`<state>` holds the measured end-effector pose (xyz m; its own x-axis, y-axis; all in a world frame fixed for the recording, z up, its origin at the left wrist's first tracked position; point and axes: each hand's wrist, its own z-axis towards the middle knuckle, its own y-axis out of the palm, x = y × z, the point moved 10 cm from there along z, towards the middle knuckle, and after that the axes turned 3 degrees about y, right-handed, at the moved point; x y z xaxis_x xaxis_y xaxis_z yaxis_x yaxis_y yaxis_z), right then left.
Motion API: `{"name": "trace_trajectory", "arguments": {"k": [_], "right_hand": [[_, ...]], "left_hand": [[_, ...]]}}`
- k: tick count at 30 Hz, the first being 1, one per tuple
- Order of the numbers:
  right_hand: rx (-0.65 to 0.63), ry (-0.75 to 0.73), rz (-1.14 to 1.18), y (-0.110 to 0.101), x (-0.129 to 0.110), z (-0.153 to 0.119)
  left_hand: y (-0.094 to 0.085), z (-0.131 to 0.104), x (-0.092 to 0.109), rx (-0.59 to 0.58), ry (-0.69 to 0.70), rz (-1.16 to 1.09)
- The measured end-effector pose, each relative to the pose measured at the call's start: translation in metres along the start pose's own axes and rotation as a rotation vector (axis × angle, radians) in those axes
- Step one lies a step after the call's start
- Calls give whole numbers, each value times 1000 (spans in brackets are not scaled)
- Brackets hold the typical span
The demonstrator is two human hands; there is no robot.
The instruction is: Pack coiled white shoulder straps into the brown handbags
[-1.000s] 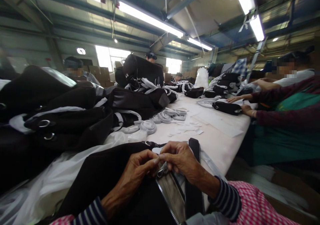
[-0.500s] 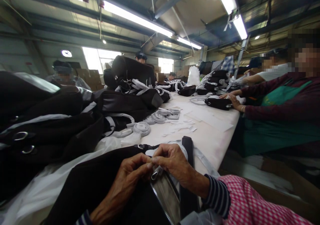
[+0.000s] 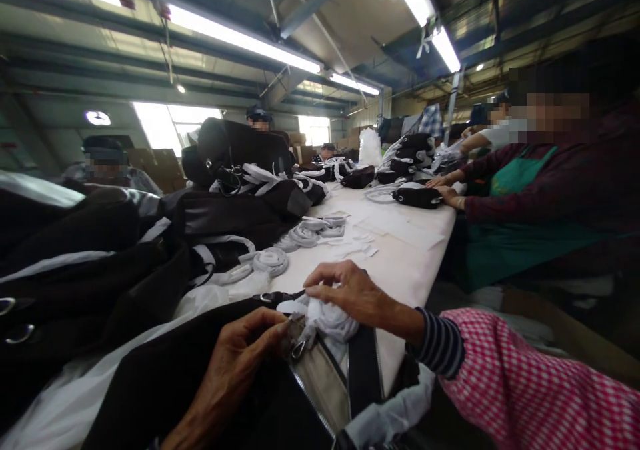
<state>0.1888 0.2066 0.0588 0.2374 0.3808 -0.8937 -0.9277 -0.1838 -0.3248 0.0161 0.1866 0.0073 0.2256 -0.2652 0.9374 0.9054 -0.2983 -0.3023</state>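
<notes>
A black bag [image 3: 165, 363] lies in front of me with its zipper [image 3: 313, 397] partly open over a beige lining. My left hand [image 3: 245, 353] pinches the bag's edge by the metal zipper pull [image 3: 299, 350]. Above a bunched white wrapped strap [image 3: 331, 318] is my right hand [image 3: 350, 293], thumb and index finger close together at the strap's upper left; whatever is between them is too small to make out. A black strap panel [image 3: 364, 373] hangs to the right of the opening.
Black bags [image 3: 235, 217] are heaped on the left, beside coiled white-wrapped straps [image 3: 271, 261]. The pale table [image 3: 400, 263] reaches away, with paper scraps on it. At the right, a person in a green apron [image 3: 520, 177] has both hands on a small black bag [image 3: 417, 197].
My right hand has come away from my left and lifted slightly, uncovering the bunched white wrapping. The camera view has turned a little to the right.
</notes>
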Motion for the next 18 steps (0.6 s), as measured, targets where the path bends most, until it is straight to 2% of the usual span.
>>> {"name": "trace_trajectory", "arguments": {"k": [3, 5, 8, 11, 14, 18], "right_hand": [[153, -18, -234, -50, 3, -4], [139, 51, -380, -63, 20, -8], [13, 179, -483, -57, 55, -10], [-11, 261, -310, -46, 76, -8], [21, 284, -90, -40, 79, -6], [49, 257, 196, -36, 68, -11]], "left_hand": [[-4, -4, 7, -20, -12, 109], [-10, -3, 22, 29, 53, 233], [-16, 3, 62, 129, 251, 448], [-5, 21, 82, 82, 312, 582], [8, 46, 68, -26, 212, 561], [35, 72, 38, -196, 138, 321]]}}
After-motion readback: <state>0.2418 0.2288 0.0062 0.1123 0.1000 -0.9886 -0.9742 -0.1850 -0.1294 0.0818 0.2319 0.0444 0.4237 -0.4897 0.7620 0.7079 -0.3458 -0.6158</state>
